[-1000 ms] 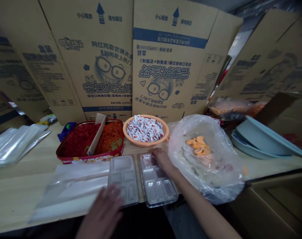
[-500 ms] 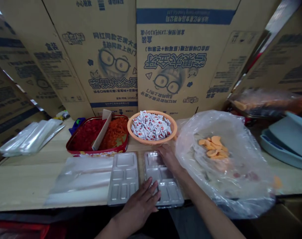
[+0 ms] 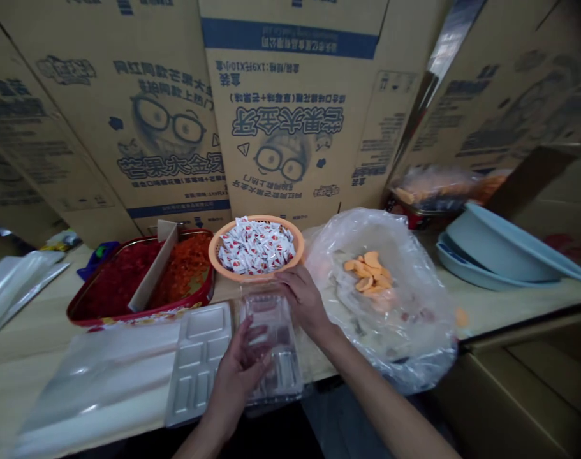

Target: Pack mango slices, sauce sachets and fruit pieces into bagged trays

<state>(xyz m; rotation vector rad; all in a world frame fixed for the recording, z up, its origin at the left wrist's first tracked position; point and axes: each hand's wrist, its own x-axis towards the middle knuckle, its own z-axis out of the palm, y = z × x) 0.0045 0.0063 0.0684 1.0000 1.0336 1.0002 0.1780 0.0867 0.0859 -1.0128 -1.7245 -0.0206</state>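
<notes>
Tray [image 3: 281, 335] touched by left hand [image 3: 236, 377]; clamping by it or right hand [image 3: 305, 301] cannot be told; bowl [image 3: 246, 276] may be nudged by close fingers.

The big brown box [image 3: 294, 118] has an upside-down face in glasses. Left of it stands another brown box [image 3: 170, 127]. Two pale blue tubs [image 3: 500, 245] sit to its right. A small dark blue thing [image 3: 93, 262] sits to its left.
</notes>
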